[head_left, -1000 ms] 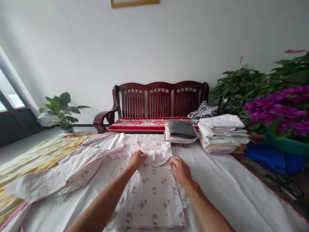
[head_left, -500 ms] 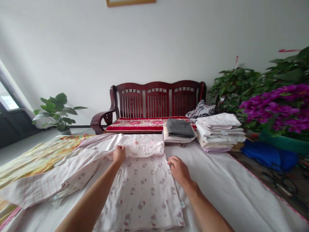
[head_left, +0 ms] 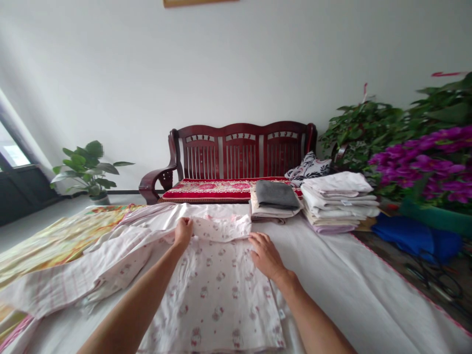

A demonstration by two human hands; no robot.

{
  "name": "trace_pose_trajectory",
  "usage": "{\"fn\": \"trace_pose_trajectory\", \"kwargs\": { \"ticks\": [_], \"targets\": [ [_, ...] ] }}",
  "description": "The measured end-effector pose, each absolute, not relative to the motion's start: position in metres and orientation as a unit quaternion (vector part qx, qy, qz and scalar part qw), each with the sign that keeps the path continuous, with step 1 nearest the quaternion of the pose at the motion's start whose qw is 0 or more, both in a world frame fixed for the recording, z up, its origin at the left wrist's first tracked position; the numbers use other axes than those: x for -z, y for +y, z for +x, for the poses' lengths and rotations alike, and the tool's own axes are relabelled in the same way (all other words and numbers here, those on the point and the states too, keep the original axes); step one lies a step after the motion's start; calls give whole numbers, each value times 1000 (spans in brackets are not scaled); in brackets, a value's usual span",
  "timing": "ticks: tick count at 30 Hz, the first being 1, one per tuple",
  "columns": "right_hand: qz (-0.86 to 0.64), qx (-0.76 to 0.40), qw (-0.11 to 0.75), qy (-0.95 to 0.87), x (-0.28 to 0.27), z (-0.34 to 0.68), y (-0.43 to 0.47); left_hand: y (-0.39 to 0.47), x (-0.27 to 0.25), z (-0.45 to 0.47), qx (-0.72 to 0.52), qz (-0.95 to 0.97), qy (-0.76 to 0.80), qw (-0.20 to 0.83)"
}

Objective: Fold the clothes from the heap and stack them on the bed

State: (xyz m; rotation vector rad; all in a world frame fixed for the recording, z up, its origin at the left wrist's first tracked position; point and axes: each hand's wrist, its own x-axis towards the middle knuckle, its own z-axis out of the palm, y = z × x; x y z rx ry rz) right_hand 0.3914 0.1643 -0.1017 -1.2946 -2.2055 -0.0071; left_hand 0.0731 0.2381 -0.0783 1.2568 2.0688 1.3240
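A white shirt [head_left: 217, 290] with small pink-and-grey cartoon prints lies spread over the pale sheet, with one printed section folded across its upper part. My left hand [head_left: 183, 232] is closed on the folded section at its left end, the fabric pinched between thumb and fingers. At the right end of that fold, my right hand [head_left: 266, 253] rests with its fingers stretched out over the shirt's edge; its thumb is hidden. A loose part of pale cloth with pink stripes [head_left: 62, 285] trails off to the left.
Past the shirt stand a small stack topped by a dark grey cloth [head_left: 276, 194] and a taller stack of folded white clothes [head_left: 339, 201]. A yellow patterned cloth [head_left: 73, 233] covers the left side. Behind are a wooden bench [head_left: 243, 152], plants and purple flowers [head_left: 424, 164].
My right hand has moved slightly left and up, from beside the shirt onto the right end of the fold. My left hand keeps its pinch, a little higher.
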Motion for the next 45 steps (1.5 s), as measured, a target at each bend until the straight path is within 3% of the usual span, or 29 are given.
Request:
{"fn": "trace_pose_trajectory", "kwargs": {
  "ticks": [7, 13, 18, 21, 27, 30, 37, 42, 45],
  "targets": [
    [-533, 12, 276, -800, 94, 405, 161, 231, 88, 69, -437, 458, 757, 161],
    [-476, 19, 334, -813, 97, 395, 162, 226, 89, 67, -369, 495, 781, 98],
    [-446, -25, 252, -858, 104, 388, 161, 214, 89, 65, -294, 569, 766, 53],
    [-459, -39, 253, -851, 105, 389, 161, 201, 87, 63, -270, 604, 749, 36],
    [-459, -38, 291, -839, 106, 392, 161, 159, 63, 40, -188, 660, 708, -168],
    [-466, -45, 304, -830, 107, 392, 162, 137, 51, 17, -133, 632, 730, -223],
    [-470, -51, 311, -825, 111, 392, 166, 107, 33, -33, -26, 614, 770, -171],
    [-472, -58, 314, -822, 114, 392, 167, 114, 11, -51, -90, 598, 786, -130],
    [-473, -66, 313, -821, 113, 393, 167, 129, -3, -46, -172, 594, 784, -50]
  ]
}}
